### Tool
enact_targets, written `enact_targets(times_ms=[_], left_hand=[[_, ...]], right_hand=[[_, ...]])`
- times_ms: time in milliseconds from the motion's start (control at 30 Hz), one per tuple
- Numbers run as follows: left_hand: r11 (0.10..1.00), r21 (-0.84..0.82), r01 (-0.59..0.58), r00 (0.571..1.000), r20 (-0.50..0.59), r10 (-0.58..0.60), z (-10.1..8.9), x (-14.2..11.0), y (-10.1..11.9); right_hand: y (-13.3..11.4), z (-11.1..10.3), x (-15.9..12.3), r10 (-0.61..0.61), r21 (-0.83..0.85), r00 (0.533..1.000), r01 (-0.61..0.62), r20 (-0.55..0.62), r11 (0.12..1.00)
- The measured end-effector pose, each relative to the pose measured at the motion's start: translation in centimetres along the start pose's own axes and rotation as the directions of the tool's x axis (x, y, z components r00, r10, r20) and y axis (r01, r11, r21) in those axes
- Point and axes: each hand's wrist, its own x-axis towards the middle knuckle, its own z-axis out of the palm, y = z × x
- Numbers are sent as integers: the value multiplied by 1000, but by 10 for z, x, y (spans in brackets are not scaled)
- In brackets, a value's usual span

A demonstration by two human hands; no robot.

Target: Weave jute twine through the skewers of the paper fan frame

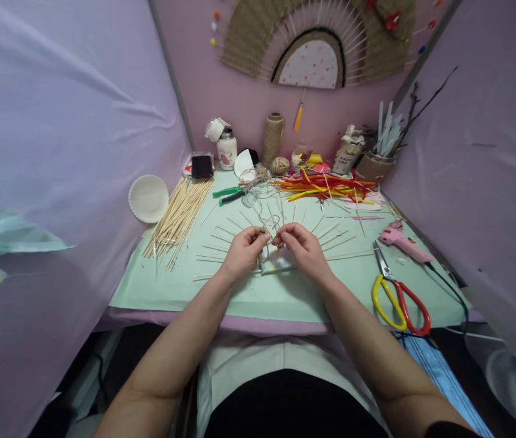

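Note:
My left hand (pixel 244 250) and my right hand (pixel 302 248) meet at the middle of the pale green mat (pixel 240 292). Both are closed in a pinch on a thin strand of jute twine (pixel 271 226) that runs back toward a loose tangle (pixel 258 193). Under the hands lies a fan of thin wooden sticks (pixel 331 234) spreading outward from a small paper piece (pixel 280 263). The hands hide the fan's hub.
A heap of bamboo skewers (pixel 180 213) and a paper plate (pixel 148 198) lie left. Green pliers (pixel 228 193), twine spool (pixel 273 137), twine ball (pixel 279 165), coloured strips (pixel 322 184) sit behind. Pink glue gun (pixel 401 240) and scissors (pixel 397 292) lie right. Fabric walls close both sides.

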Motion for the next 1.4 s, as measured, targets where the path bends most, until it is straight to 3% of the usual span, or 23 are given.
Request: enact_targets(times_ms=[67, 200, 367, 633, 833, 967, 1200, 1400], left_hand=[[997, 42, -60, 998, 23, 60, -3, 0, -1], [989, 43, -139, 989, 64, 136, -5, 0, -1], [989, 37, -144, 988, 62, 142, -4, -2, 0], [995, 41, -86, 996, 41, 84, -4, -3, -1], [996, 39, -80, 995, 67, 77, -3, -3, -2], [996, 60, -66, 996, 68, 62, -1, -4, -2], [986, 153, -63, 998, 41, 57, 0, -3, -6], [984, 169, -57, 998, 8, 57, 1, -2, -7]], right_hand=[[-1, -4, 2, 89, 79, 994, -93, 57, 993], [-3, -8, 1, 172, 52, 973, -182, 152, 982], [-5, -7, -1, 255, 83, 938, -281, 236, 956], [-2, -5, 1, 243, 155, 970, -240, 1, 958], [1, -4, 0, 224, 211, 970, -201, -91, 957], [5, -2, 0, 244, 288, 967, -214, -72, 933], [6, 2, -2, 261, 429, 961, -273, 88, 861], [-2, 11, -4, 329, 528, 944, -299, 40, 795]])
